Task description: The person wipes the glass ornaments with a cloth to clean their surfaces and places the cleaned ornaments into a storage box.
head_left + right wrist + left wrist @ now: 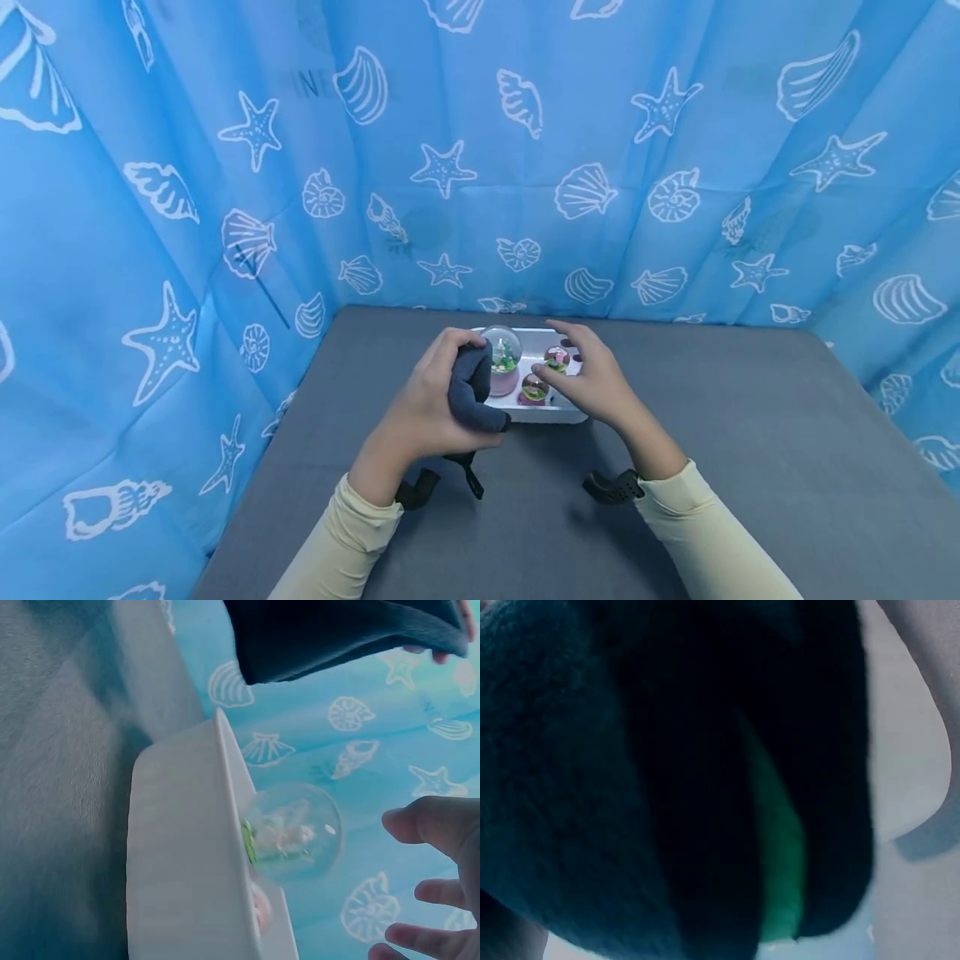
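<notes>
My left hand (423,412) grips a folded dark grey-blue cloth (474,387) beside the left end of a white tray (551,414). Inside the tray stand a large snow globe (501,354) with a pink base and two small snow globes, one (557,358) farther back and the other (533,390) near the front wall. Over the tray's right end, my right hand (600,383) has its fingers spread and holds nothing. Close up, the cloth (562,787) fills most of the left wrist view, with a green strip between its folds. The right wrist view shows the cloth (345,637) hanging above the tray.
A grey cloth-covered table (750,467) lies under everything. Behind it and along the sides hangs a blue curtain (480,217) printed with white shells and starfish. A black strap (615,487) is at my right wrist, and a dark cord (472,482) dangles near the left.
</notes>
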`<state>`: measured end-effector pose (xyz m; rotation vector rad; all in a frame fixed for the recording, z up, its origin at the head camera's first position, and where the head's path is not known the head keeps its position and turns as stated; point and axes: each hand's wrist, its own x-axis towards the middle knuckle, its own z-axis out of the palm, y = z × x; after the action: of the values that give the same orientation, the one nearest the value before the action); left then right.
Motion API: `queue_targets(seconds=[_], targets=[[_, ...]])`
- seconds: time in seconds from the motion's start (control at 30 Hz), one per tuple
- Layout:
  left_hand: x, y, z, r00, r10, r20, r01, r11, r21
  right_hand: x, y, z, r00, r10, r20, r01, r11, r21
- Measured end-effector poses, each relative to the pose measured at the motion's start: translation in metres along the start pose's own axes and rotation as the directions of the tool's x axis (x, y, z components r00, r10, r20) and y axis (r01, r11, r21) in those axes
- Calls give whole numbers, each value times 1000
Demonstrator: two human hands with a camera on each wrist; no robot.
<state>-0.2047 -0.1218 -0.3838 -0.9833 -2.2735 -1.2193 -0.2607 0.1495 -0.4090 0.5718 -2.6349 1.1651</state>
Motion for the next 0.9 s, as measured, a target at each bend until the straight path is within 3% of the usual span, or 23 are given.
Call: queue_targets(seconds=[0.23, 0.4, 0.57, 0.73, 0.9], targets=[[-5, 1, 7, 993, -57, 104, 51, 997, 52, -28, 9, -28, 1000, -4, -21, 4, 999, -32], [-11, 2, 14, 974, -86, 208, 62, 991, 119, -49, 19, -49, 998, -10, -60, 7, 999, -45], [-17, 5, 26, 931, -41, 361, -25, 984, 178, -71, 28, -67, 992, 18, -126, -27, 997, -66], [-26, 10, 44, 884, 2, 467, -123, 966, 229, -85, 35, -76, 986, 28, -165, -40, 997, -68], [-35, 17, 61, 844, -33, 536, -112, 966, 235, -92, 41, -80, 986, 41, -161, -53, 996, -73]])
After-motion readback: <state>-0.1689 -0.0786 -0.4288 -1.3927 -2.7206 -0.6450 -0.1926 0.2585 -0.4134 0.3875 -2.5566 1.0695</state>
